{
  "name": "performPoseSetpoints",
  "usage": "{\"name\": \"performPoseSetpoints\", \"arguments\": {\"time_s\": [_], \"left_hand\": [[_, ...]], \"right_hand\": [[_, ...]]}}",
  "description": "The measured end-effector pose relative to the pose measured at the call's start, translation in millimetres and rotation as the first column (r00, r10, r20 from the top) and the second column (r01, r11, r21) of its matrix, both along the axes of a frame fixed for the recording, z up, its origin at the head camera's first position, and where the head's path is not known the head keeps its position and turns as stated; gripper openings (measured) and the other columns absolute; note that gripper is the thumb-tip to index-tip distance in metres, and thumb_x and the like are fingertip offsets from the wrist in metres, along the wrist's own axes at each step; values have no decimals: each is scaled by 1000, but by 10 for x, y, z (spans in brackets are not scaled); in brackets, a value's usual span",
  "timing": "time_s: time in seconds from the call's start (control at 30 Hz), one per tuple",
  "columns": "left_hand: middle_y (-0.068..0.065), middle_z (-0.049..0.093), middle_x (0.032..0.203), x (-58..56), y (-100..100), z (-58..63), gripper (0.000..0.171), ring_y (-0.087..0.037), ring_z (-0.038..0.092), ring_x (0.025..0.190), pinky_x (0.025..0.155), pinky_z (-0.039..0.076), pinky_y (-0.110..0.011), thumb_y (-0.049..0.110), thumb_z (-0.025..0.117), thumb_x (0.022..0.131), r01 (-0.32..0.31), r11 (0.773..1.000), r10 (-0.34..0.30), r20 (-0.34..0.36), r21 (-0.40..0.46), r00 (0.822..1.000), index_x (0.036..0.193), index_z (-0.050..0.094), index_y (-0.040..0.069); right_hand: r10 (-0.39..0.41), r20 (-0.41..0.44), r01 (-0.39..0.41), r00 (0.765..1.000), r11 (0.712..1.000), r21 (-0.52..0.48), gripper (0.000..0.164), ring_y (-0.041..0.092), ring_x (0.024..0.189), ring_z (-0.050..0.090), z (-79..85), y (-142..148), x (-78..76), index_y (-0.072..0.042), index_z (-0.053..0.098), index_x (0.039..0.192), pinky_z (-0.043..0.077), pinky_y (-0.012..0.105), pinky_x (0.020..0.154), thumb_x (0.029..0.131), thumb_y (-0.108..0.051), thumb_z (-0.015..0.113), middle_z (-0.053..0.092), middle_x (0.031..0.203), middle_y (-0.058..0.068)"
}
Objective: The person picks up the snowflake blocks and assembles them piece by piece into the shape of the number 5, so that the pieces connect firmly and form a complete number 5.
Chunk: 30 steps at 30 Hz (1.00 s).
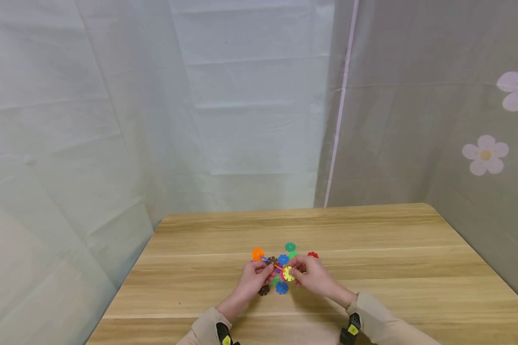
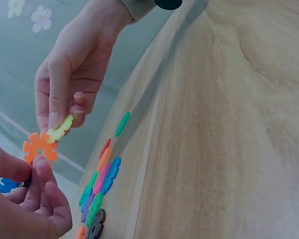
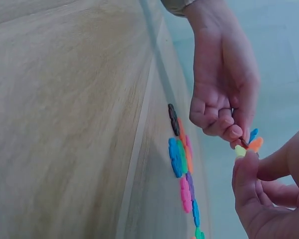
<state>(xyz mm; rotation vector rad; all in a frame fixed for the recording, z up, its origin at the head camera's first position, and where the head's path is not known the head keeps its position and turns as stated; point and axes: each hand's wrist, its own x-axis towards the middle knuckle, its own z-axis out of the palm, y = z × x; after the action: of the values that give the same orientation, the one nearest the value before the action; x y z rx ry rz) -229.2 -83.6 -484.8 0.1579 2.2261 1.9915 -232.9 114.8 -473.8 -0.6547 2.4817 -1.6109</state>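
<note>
My left hand (image 1: 254,280) pinches a short chain of notched plastic snowflake discs above the table. A brown disc (image 1: 273,260) sits at its fingertips, and a blue disc (image 3: 253,134) and an orange disc (image 2: 40,148) show beside them. Between thumb and fingers, my right hand (image 1: 314,277) grips a yellow snowflake disc (image 2: 60,129). In the left wrist view the yellow disc's edge meets the rim of the orange one, the two at an angle. Fingers partly cover the brown disc.
Loose discs lie on the wooden table (image 1: 371,297) under and around the hands, among them a blue disc (image 1: 282,287), a green disc (image 1: 290,247), a red disc (image 1: 312,254) and a dark disc (image 1: 264,290). Pale curtains (image 1: 250,120) hang behind the table.
</note>
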Motion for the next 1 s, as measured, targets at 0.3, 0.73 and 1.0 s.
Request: {"name": "performPoseSetpoints", "arguments": {"time_s": [0.3, 0.73, 1.0], "left_hand": [[-10, 70, 74, 11, 38, -28, 23, -5, 61, 65, 64, 55, -20, 4, 59, 94, -18, 999, 20, -62, 31, 998, 93, 63, -18], [-16, 67, 81, -8, 27, 87, 21, -8, 59, 70, 65, 55, -26, 5, 55, 97, 37, 997, -46, -155, -63, 987, 97, 63, -14], [-15, 65, 76, -51, 34, 50, 21, -6, 50, 61, 56, 44, -18, 4, 52, 97, 71, 995, -80, -117, -74, 990, 93, 59, -16]], "right_hand": [[-55, -57, 60, 997, 994, 88, 4, 8, 57, 56, 53, -59, 88, 1, 57, 88, 49, 20, 50, 92, 2, 59, 57, 71, 4], [19, 106, -10, 994, 996, -86, 4, 13, 61, 62, 8, -32, 6, 7, 56, 94, 58, 33, 59, 93, 3, 58, 57, 77, 8], [103, 226, -57, 969, 977, -204, 9, 19, 74, 66, -85, -30, 0, 10, 54, 101, 59, 33, 71, 93, 7, 54, 55, 86, 10]]}}
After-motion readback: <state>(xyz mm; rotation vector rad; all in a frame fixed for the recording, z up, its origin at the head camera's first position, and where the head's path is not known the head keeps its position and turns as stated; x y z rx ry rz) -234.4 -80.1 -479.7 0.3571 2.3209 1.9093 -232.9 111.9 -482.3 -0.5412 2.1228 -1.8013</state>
